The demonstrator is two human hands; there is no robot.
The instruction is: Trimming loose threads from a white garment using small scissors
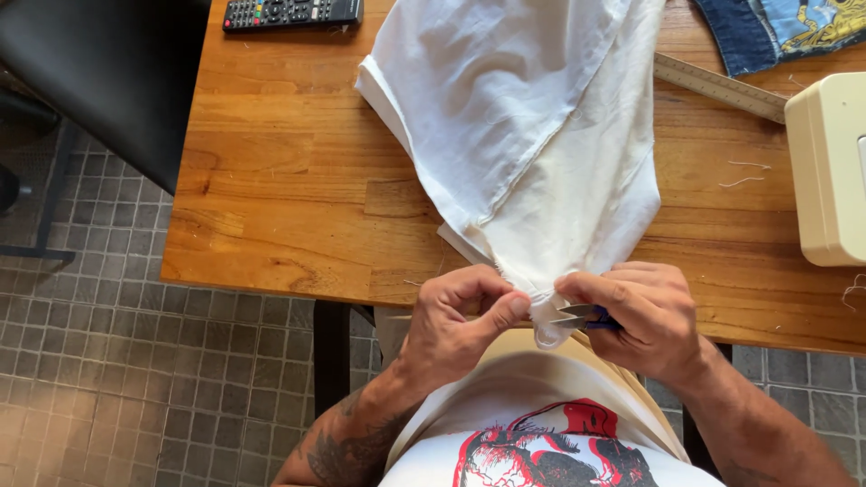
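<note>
the white fabric (532,135) lies across the near half of the wooden table (271,207), its long axis running from the far edge toward the person and narrowing to a gathered corner that hangs just over the near edge. that corner sits directly between the two hands. the left hand (456,325) pinches the corner from the left, thumb and forefinger closed on the cloth. the right hand (645,316) meets it from the right, fingers curled shut around a small pair of thread snips (577,315) with a blue handle; the blade tips point left, touching or just beside the cloth edge, and whether they are parted cannot be told. both hands are equally near the corner; the snips' axis runs crosswise to the fabric's long axis.

outward: a cream machine housing (825,167) stands to the right on the table, a ruler (722,87) lies diagonally beyond it, a piece of denim (767,27) sits at the far right edge, and a remote control (289,13) rests far left. loose thread ends (744,173) lie near the machine. a black chair (108,72) stands left of the table. nothing stands between the blades and the cloth.
</note>
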